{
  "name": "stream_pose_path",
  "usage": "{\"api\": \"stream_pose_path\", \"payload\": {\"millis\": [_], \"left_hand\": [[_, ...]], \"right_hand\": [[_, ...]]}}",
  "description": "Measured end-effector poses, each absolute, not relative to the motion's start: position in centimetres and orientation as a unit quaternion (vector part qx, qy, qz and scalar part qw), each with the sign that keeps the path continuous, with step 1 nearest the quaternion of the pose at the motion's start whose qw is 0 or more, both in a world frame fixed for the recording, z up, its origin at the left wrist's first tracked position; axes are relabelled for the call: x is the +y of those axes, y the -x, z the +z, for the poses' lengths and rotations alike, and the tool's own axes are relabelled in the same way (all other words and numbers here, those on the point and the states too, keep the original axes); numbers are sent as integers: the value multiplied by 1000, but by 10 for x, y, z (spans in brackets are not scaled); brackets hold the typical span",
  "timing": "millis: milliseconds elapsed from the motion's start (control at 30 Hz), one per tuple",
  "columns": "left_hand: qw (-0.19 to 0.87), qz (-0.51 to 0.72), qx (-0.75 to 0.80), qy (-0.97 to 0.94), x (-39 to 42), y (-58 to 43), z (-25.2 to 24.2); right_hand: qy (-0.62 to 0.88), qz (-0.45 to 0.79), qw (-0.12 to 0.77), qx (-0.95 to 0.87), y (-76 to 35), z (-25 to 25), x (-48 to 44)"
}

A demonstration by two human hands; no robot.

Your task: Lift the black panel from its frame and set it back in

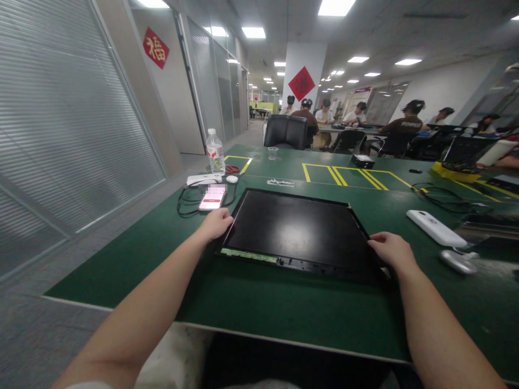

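Note:
A flat black display panel (295,227) lies in front of me, its dark screen facing up and reflecting a ceiling light. Along its near edge runs a strip with a green circuit board section (249,255). My left hand (217,224) grips the panel's left edge, fingers closed. At the opposite side, my right hand (391,251) pinches the right edge between thumb and fingers. Some fingertips are hidden behind the frame. Just past my left hand lies a phone (213,199) with its screen lit.
A water bottle (215,151), red-handled scissors (232,169) and a white power bank (204,179) with a black cable are at the back left. A clear cup (273,153) stands farther back. To the right lie another white power bank (436,227) and a silver mouse-like object (458,261).

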State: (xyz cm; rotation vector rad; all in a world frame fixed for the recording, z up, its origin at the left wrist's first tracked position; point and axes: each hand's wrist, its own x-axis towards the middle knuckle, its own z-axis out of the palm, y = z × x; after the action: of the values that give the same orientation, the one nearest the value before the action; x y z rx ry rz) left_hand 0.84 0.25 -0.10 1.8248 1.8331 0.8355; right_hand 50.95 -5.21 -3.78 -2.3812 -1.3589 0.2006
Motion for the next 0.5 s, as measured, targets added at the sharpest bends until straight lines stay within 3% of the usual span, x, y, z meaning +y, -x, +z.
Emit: {"api": "stream_pose_path", "payload": {"millis": [200,500], "left_hand": [[342,413,655,-533,0,-15,1],[514,476,611,-368,0,-22,5]], "right_hand": [[850,68,182,-489,-508,-37,-51],[849,68,184,-491,-508,-40,-50]]}}
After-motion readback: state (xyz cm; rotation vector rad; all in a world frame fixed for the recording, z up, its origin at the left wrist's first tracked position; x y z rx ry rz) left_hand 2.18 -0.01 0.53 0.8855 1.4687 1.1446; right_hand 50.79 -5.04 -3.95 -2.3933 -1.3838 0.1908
